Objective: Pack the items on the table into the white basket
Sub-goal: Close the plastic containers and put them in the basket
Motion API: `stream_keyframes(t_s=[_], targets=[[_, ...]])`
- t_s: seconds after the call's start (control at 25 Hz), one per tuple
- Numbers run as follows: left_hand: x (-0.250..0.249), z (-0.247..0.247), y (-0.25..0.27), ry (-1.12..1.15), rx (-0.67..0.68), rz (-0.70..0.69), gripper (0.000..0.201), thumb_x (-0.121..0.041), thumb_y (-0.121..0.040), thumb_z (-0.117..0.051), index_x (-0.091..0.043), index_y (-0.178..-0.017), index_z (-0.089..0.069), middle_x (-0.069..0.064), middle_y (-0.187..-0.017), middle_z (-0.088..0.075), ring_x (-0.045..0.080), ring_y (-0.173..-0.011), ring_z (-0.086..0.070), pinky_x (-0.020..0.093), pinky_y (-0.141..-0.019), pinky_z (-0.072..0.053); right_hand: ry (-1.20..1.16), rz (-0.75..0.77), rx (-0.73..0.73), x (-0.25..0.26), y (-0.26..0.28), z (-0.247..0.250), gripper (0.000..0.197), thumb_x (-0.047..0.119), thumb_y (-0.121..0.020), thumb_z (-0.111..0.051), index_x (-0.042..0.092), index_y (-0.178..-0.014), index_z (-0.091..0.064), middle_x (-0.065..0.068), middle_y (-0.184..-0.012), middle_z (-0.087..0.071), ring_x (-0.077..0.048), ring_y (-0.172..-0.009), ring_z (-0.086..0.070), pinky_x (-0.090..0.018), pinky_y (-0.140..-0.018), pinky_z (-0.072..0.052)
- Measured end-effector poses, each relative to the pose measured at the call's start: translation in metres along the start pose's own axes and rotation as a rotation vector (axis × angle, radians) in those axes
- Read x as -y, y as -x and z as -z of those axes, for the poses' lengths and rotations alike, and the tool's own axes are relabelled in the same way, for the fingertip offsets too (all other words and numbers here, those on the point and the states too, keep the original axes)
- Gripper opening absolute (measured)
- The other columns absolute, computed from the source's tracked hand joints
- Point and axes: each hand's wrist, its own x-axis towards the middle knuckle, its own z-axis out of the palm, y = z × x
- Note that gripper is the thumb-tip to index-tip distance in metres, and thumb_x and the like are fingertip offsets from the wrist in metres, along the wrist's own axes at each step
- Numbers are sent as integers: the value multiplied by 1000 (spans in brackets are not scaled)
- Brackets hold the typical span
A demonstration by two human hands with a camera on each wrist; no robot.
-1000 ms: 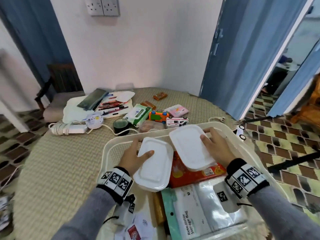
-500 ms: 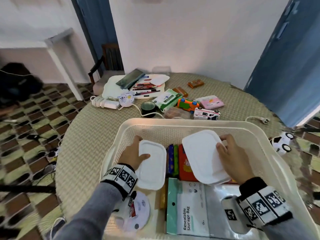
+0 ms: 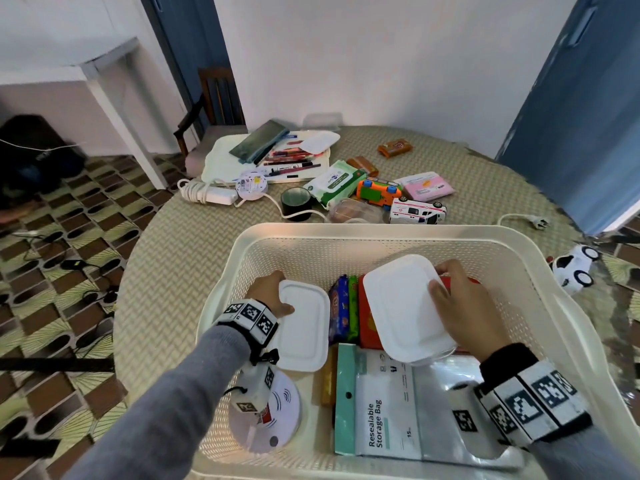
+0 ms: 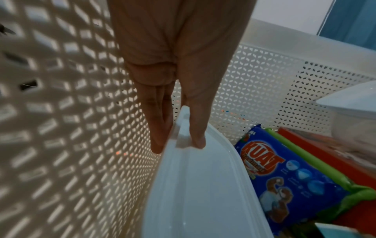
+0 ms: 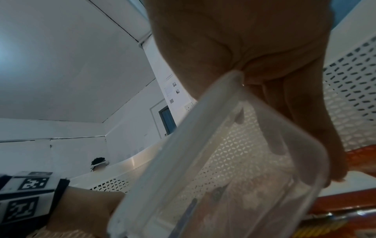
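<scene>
Woven matting covers the round tabletop [image 3: 180,278], where the white basket [image 3: 540,306] stands with toys and packets left behind it. Inside, the left hand [image 3: 268,292] pinches one lidded container [image 3: 304,330] by its edge, while the right hand [image 3: 467,303] grips a tilted second container [image 3: 401,306]. Best to lower each flat beside the snack packets [image 3: 343,306], then let go.

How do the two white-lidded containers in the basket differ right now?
The left container sits low beside the basket wall, about level; the right container is tilted, resting over the red packet. The left hand pinches the left one's lid tab; the right hand holds the right one's far edge. The right one looks larger. Both have white lids.
</scene>
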Motion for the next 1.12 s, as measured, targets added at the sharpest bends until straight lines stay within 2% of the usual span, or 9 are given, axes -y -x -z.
stream_keyframes(t_s=[0.12, 0.2, 0.52, 0.64, 0.76, 0.88, 0.96, 1.04, 1.12], targets=[[1, -2, -2, -14, 35, 4, 80, -18, -75, -79, -12, -142, -36, 14, -137, -46, 29, -123, -48, 35, -100, -41, 7, -15, 0, 1, -1, 1, 15, 24, -96, -45, 17, -109, -44, -13, -98, -67, -35, -87, -61, -45, -75, -49], [3, -3, -4, 22, 35, -20, 80, -18, -73, -81, -11, -141, -40, 13, -139, -46, 26, -127, -45, 33, -104, -37, 14, -22, 7, 1, -1, 2, 16, 24, -97, -45, 17, -111, -44, -12, -99, -67, -34, -87, -60, -44, -75, -48], [-13, 13, 12, 150, 52, -97, 75, -29, -72, -82, -16, -136, -46, 9, -132, -52, 21, -118, -51, 28, -96, -39, 10, -55, 23, 2, 0, 0, 18, 21, -97, -44, 12, -113, -44, -13, -95, -64, -29, -78, -54, -39, -68, -44], [-26, 50, 30, 155, 48, -185, 67, -37, -75, -78, -17, -132, -50, 5, -124, -56, 13, -105, -52, 24, -91, -41, 12, -67, 36, 3, 1, 0, 15, 24, -97, -45, 15, -109, -45, -11, -94, -64, -30, -81, -57, -41, -71, -46], [-30, 104, 61, 131, -30, -283, 52, -41, -81, -70, -19, -126, -54, -4, -111, -57, 9, -100, -53, 22, -87, -44, -34, -102, 30, 8, 4, -1, 13, 27, -94, -49, 19, -104, -50, -9, -96, -66, -30, -86, -59, -39, -75, -46], [-12, 146, 88, 136, -131, -338, 46, -42, -83, -67, -25, -124, -54, -9, -109, -58, 8, -101, -56, 9, -77, -42, -128, -88, 73, 25, 7, -9, 15, 23, -93, -53, 15, -104, -55, -8, -98, -66, -27, -88, -59, -36, -75, -44], [11, 151, 97, 98, -110, -289, 59, -47, -81, -67, -28, -133, -47, -5, -117, -58, 9, -104, -55, 17, -83, -43, -207, -55, 151, 44, 10, -19, 15, 20, -93, -54, 14, -106, -53, -5, -95, -65, -22, -84, -59, -32, -67, -43], [34, 140, 99, 60, 11, -219, 76, -54, -77, -67, -33, -141, -33, -1, -125, -55, 13, -106, -54, 29, -94, -44, -231, 0, 221, 63, 13, -33, 17, 18, -93, -56, 13, -107, -49, -2, -93, -64, -19, -83, -58, -29, -63, -43], [50, 121, 99, 102, 151, -198, 86, -52, -75, -70, -40, -145, -20, -2, -125, -54, 12, -103, -58, 31, -95, -46, -193, 67, 244, 79, 13, -49, 20, 16, -91, -59, 12, -106, -47, -3, -92, -62, -21, -85, -58, -30, -66, -44]])
